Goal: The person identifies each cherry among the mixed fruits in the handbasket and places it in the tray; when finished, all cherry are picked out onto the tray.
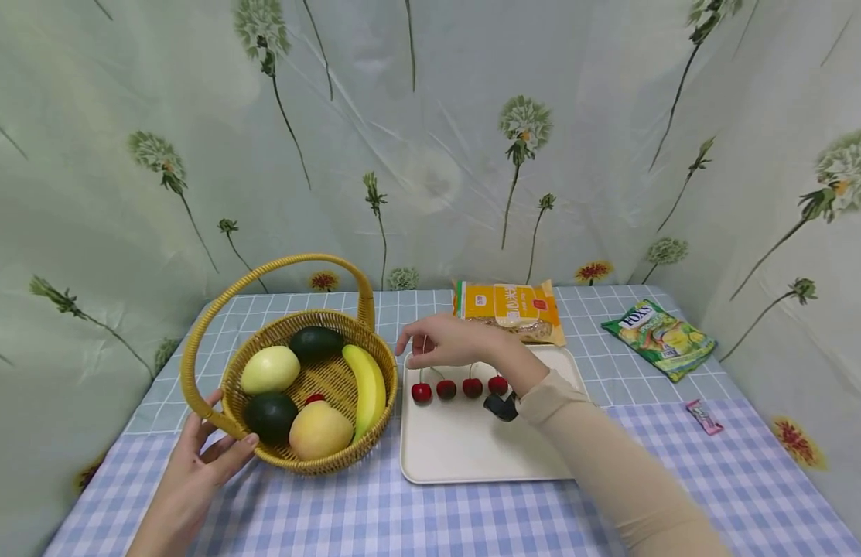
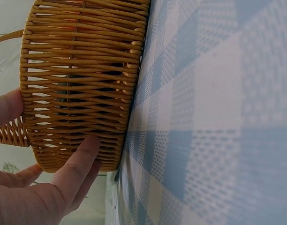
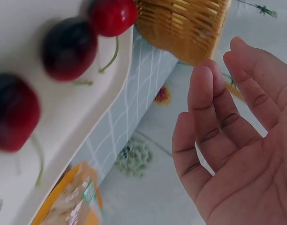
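My left hand (image 1: 206,456) holds the left side of a yellow wicker basket (image 1: 319,466), near the foot of its handle. The thumb touches the rim, and fingers lie against the woven outer wall (image 2: 78,61). Inside the basket are a banana (image 1: 367,387), a peach-like fruit (image 1: 322,432), a pale green fruit (image 1: 270,370), two dark green fruits (image 1: 316,343) and a partly hidden small red thing (image 1: 315,398). My right hand (image 1: 454,340) hovers over the tray's back left corner, fingers loosely bent around nothing. Below it, several stemmed cherries (image 1: 445,389) stand in a row.
The cherries lie on a cream tray (image 1: 472,456) right of the basket. Behind it is an orange bag of grain (image 1: 510,309). Farther right are a green FOX'S candy bag (image 1: 660,338) and a small pink wrapped candy (image 1: 705,417). A dandelion-printed curtain (image 1: 430,155) hangs behind the table.
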Available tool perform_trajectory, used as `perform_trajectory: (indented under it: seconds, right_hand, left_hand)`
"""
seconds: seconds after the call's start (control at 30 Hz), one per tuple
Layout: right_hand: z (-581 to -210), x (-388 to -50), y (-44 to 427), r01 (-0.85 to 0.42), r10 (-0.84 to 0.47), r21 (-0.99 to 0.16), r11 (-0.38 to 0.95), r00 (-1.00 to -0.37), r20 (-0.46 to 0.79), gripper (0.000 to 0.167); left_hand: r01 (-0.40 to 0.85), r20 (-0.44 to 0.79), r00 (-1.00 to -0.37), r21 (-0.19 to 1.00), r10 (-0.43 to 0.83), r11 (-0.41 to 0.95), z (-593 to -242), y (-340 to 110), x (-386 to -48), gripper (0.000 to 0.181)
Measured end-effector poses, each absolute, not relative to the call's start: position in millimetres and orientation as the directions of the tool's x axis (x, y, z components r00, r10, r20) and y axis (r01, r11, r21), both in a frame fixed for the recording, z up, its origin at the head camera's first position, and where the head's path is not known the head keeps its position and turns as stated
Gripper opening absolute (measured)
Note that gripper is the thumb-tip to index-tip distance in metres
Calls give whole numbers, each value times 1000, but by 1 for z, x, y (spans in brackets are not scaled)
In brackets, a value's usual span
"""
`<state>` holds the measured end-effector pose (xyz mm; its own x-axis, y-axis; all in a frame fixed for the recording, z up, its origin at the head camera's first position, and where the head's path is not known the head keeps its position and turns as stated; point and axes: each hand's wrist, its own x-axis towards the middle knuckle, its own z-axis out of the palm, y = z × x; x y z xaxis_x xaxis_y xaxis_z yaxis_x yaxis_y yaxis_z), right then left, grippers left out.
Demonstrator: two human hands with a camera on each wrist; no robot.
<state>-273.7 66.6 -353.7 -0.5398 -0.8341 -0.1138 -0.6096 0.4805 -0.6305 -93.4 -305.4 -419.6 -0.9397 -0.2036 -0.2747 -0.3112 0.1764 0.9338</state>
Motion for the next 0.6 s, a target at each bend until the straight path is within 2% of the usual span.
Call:
perform_trajectory:
  seconds: [0.6]
  right_hand:
    - [-333, -266, -15, -720, -885, -520, 459, -423, -196, 33]
  left_hand:
    - [-323, -283, -934, 929, -216, 182, -421, -305, -91, 107]
